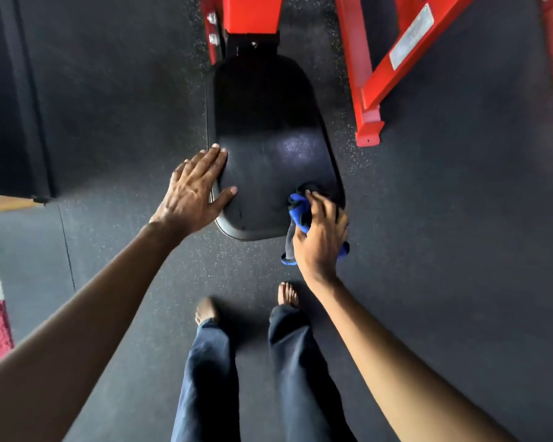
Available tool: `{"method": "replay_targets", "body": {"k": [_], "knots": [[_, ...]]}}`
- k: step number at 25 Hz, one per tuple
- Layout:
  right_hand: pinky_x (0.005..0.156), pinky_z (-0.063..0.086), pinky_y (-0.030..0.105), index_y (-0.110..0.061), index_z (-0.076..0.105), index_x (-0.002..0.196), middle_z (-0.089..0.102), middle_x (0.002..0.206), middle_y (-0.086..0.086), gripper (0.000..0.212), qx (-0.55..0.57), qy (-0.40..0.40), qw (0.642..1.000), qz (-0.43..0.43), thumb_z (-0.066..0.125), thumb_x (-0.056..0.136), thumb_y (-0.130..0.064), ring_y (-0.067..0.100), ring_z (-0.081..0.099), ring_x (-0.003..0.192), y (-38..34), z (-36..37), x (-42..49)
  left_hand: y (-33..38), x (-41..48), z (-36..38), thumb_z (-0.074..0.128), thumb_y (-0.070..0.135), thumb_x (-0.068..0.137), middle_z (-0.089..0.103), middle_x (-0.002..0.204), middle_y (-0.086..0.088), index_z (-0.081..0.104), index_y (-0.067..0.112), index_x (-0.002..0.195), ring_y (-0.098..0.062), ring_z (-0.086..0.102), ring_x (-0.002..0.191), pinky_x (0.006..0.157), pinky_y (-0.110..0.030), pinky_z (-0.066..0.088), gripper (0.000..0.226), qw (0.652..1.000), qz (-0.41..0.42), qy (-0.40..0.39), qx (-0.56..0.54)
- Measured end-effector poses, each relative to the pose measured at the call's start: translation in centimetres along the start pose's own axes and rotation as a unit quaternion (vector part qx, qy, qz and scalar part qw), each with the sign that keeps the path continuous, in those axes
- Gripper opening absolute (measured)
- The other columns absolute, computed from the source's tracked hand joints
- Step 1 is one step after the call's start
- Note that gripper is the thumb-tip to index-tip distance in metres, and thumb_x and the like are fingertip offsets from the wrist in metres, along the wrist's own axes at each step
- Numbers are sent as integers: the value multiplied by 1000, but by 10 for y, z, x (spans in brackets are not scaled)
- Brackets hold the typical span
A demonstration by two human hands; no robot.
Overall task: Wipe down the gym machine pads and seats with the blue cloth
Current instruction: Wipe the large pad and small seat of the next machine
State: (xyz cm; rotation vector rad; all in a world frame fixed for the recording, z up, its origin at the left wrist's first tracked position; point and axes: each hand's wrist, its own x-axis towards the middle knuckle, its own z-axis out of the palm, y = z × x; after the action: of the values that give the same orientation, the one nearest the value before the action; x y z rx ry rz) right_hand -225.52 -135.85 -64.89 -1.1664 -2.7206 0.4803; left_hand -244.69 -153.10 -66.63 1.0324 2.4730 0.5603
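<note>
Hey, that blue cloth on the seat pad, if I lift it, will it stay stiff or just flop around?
Probably floppy: the blue cloth bunches in folds under the right hand, and a loose end droops past the near edge of the seat pad. It is likely light too, since one hand gathers it. Being crumpled, it seems unlikely to roll.

Loose dark-blue jeans [211, 378], wide hems crumpled down over bare feet [206, 311], both just on the near side of the black seat pad [268, 138]. Forearms [77, 298] bare too, right to the frame edge.
</note>
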Motion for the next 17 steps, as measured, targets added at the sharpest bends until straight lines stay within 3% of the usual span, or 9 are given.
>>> {"method": "replay_targets", "body": {"k": [7, 10, 13, 15, 17], "knots": [[85, 47, 50, -25, 67, 122, 61, 130, -5, 44, 3, 88, 982, 167, 72, 78, -28, 33, 55, 109, -11, 15, 40, -18, 32, -28, 47, 48, 104, 16, 169, 3, 22, 22, 161, -18, 16, 155, 123, -44, 10, 68, 997, 40, -53, 27], [96, 44, 49, -23, 64, 131, 59, 136, -1, 48, 16, 137, 967, 214, 63, 86, -39, 34, 55, 116, -23, 15, 30, -23, 34, -29, 49, 48, 102, 15, 168, 4, 23, 23, 161, -12, 13, 155, 123, -33, 4, 69, 996, 63, -62, 23], [117, 29, 50, -14, 53, 145, 48, 150, 6, 63, 57, 106, 978, 172, 66, 87, -37, 38, 41, 138, -51, 18, -4, -29, 35, -24, 56, 46, 99, 21, 167, 6, 30, 24, 159, -10, 18, 154, 124, -28, 7, 69, 998, 57, -37, -21], [121, 25, 50, -14, 48, 148, 43, 154, 4, 73, 65, 48, 990, 117, 67, 79, -23, 37, 33, 145, -50, 16, -19, -29, 33, -18, 63, 41, 97, 28, 165, 5, 37, 22, 157, -13, 26, 152, 123, -26, 13, 67, 997, 56, 0, -54], [121, 25, 51, -11, 50, 146, 45, 152, 7, 69, 57, 48, 992, 103, 57, 78, -21, 38, 33, 145, -33, 13, -9, -27, 35, -19, 64, 38, 98, 31, 164, 5, 39, 22, 156, -17, 32, 149, 121, -36, 21, 65, 997, 45, 0, -60]]}}
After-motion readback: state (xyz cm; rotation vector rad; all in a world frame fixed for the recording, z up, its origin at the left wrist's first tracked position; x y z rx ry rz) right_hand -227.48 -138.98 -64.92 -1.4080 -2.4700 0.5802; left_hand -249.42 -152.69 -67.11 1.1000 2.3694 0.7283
